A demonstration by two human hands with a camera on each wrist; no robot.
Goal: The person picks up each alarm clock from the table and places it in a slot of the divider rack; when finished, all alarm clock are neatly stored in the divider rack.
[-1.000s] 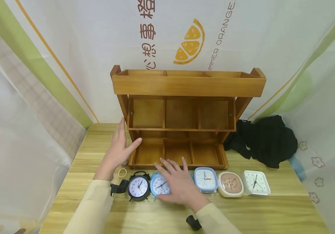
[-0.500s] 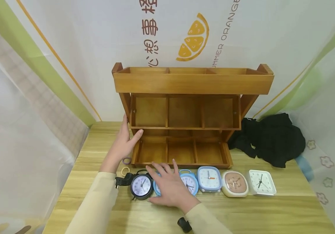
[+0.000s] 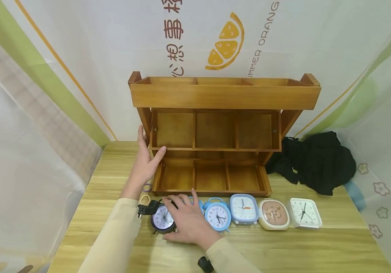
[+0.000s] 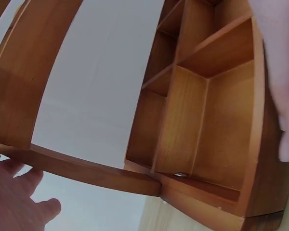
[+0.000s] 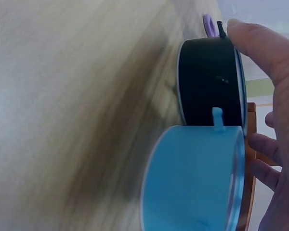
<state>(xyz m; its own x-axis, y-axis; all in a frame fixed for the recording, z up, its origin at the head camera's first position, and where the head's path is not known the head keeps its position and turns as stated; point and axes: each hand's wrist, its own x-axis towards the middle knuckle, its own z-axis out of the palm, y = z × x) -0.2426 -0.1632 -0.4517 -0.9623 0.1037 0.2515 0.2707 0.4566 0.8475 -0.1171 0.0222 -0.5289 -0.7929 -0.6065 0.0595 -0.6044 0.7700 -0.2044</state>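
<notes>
A brown wooden shelf with three divided tiers [image 3: 226, 96] stands on the table. My left hand [image 3: 143, 165] is at its left side, thumb spread in front of the frame and fingers reaching along the outside; the left wrist view has the bent fingers [image 4: 26, 197] by the side post. My right hand [image 3: 190, 222] hovers, fingers spread, over a light blue alarm clock mostly hidden beneath it. Its thumb is close to the black twin-bell alarm clock [image 3: 162, 218]. In the right wrist view the black clock [image 5: 209, 79] and blue clock [image 5: 190, 178] stand side by side.
Rightward along the row are another light blue alarm clock [image 3: 217, 216], a blue square clock [image 3: 244, 208], a cream-and-brown clock [image 3: 274, 214] and a white square clock [image 3: 305, 212]. A yellow ring [image 3: 145, 200] and purple ring [image 3: 147, 187] lie left; black cloth [image 3: 321, 163] lies right.
My right hand has slid left along the clocks, uncovering the second light blue one and reaching the black one. My left hand has moved slightly up along the shelf's left side.
</notes>
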